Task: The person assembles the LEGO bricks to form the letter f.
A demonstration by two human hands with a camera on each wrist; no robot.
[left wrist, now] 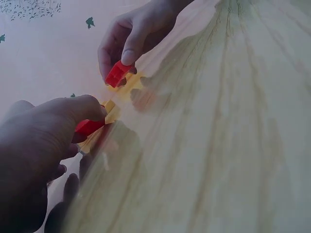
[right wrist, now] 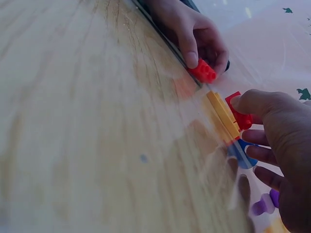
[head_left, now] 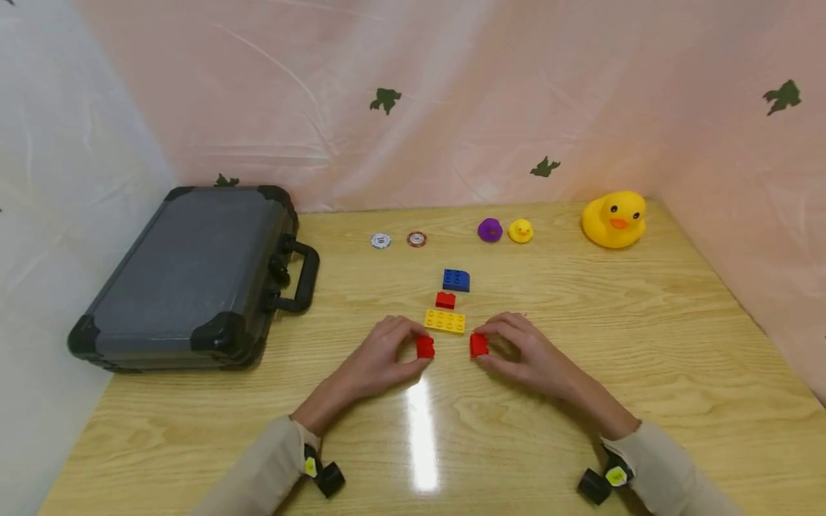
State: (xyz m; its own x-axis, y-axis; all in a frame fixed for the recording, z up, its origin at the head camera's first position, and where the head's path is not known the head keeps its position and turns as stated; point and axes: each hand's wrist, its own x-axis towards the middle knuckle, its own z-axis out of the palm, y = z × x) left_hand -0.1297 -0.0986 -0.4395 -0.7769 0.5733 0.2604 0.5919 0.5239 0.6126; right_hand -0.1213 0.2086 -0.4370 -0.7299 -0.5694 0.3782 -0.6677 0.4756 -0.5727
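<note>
My left hand (head_left: 385,356) pinches a small red toy brick (head_left: 425,347) between thumb and fingertips. Across a short gap, my right hand (head_left: 528,354) pinches a second red brick (head_left: 478,345) the same way. Just beyond the two hands lies a yellow eight-stud brick (head_left: 444,322) with its studs up. Behind it on the table are another red brick (head_left: 445,300) and a blue brick (head_left: 456,280) with one rounded corner. In the right wrist view, both held red bricks show near the yellow brick (right wrist: 222,115).
A grey hard case (head_left: 181,276) with a black handle stands on the left of the wooden table. Along the back lie two poker chips (head_left: 416,239), a purple duck (head_left: 490,230), a small yellow duck (head_left: 520,231) and a large yellow duck (head_left: 614,221). A pale curtain hangs behind.
</note>
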